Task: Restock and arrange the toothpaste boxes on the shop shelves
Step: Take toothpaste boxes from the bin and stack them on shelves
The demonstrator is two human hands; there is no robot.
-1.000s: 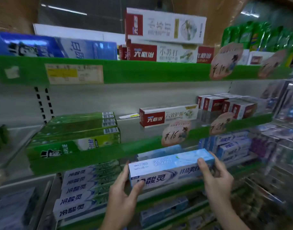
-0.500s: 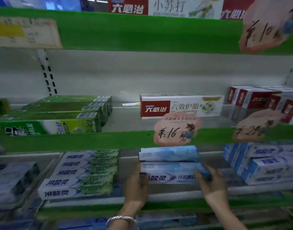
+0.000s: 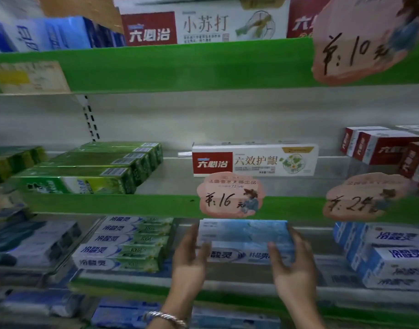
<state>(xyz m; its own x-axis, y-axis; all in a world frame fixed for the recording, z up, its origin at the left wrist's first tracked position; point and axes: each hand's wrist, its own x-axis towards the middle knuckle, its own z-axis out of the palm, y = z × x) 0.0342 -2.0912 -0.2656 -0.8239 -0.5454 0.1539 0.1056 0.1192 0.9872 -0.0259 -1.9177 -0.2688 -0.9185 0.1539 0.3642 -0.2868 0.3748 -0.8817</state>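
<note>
Flanking one blue toothpaste box [image 3: 239, 255] on the lower shelf [image 3: 239, 273], both hands reach in from below with forearms angled upward. Left hand [image 3: 189, 260]: palm facing right, fingers upright along the box's left end, thumb laid across its front face, gripping that end; silver bracelet [image 3: 165, 317] at the wrist. Right hand [image 3: 292, 264]: palm facing left, fingers wrapped round the right end, thumb on the front face, gripping likewise. Second blue box [image 3: 241, 230] directly above the first in view; stacked or behind, cannot tell. Green-and-white boxes [image 3: 125, 245] in a row to the left; blue-and-white boxes [image 3: 393, 255] to the right. Pink price tag [image 3: 229, 198] on the green shelf edge [image 3: 108, 205] overhead.
</note>
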